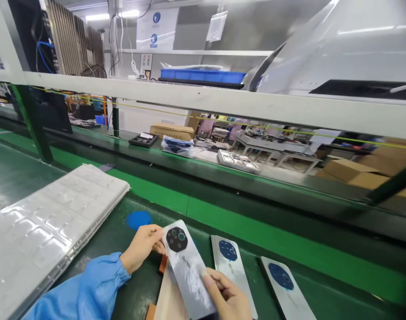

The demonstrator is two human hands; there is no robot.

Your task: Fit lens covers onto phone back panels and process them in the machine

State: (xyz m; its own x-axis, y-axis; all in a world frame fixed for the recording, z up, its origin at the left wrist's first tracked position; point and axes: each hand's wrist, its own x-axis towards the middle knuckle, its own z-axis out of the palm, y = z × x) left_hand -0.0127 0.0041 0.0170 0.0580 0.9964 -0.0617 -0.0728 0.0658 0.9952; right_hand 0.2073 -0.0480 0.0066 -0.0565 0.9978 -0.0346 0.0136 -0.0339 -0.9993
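Note:
A silver-grey phone back cover (189,271) with a round dark camera plate is held up at a tilt between my two hands. My left hand (141,246), in a blue sleeve, pinches its upper left corner. Lower down, my right hand (228,295) grips the right edge with thumb and fingers. Under the cover lies a pale block (169,295) with orange-brown pieces at its side, partly hidden. Just right of it is a small stack of similar covers (236,271), with blue film over the camera area. Another such cover (289,289) rests farther right.
Stacked clear plastic trays (59,213) fill the left of the green bench (133,284). A blue round patch (139,219) lies beyond my left hand. A white rail (196,95) crosses above the bench. A blue bin (203,75) stands on the shelf, and cardboard boxes (352,171) sit behind.

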